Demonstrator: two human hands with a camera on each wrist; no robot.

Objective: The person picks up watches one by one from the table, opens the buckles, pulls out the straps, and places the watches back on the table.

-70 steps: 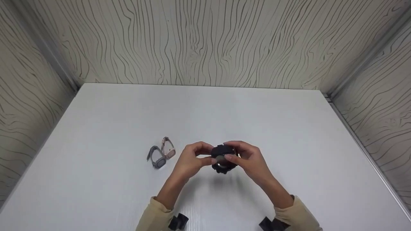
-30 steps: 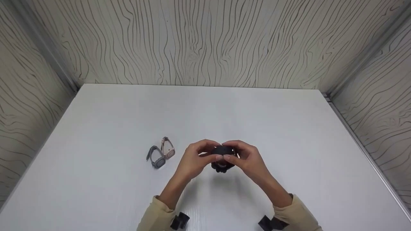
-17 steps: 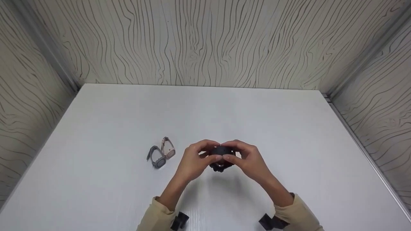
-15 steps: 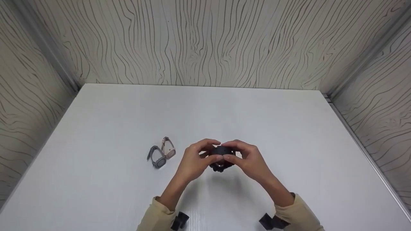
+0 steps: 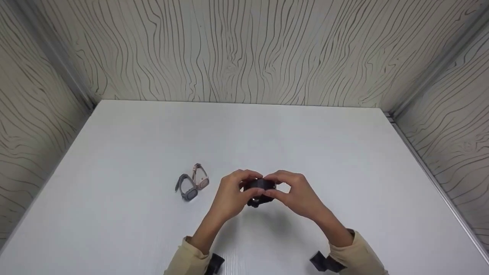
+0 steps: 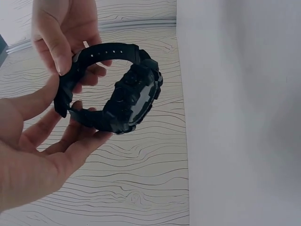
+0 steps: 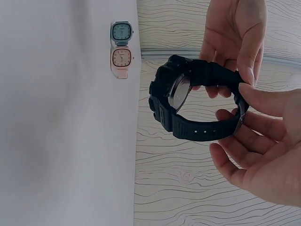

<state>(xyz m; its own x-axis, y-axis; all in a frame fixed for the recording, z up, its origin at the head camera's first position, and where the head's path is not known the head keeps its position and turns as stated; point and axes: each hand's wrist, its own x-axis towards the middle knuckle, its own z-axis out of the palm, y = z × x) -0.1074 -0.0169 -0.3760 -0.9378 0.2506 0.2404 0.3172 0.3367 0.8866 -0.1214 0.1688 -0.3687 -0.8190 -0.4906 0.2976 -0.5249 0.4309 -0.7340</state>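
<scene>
A chunky black wristwatch (image 5: 259, 184) is held up between both hands, above the white table. Its strap is bent into a loop, with strap holes showing in the left wrist view, where the thick case (image 6: 136, 99) points away from the fingers. My left hand (image 5: 231, 194) pinches the strap on one side, thumb in front and fingers behind. From the other side my right hand (image 5: 301, 194) pinches it likewise, and the two thumbs nearly meet at the strap ends. In the right wrist view the silver case back (image 7: 179, 92) faces into the loop.
Left of the hands, a grey-blue watch (image 5: 189, 194) and a pink watch (image 5: 202, 182) lie side by side on the white table (image 5: 126, 152). Walls with a wood-grain pattern (image 5: 229, 53) stand behind and on both sides.
The thumbs have come together at the strap from farther apart on the watch. Both hands and the black wristwatch have shifted slightly left, and the watch has turned. The two other watches stay put.
</scene>
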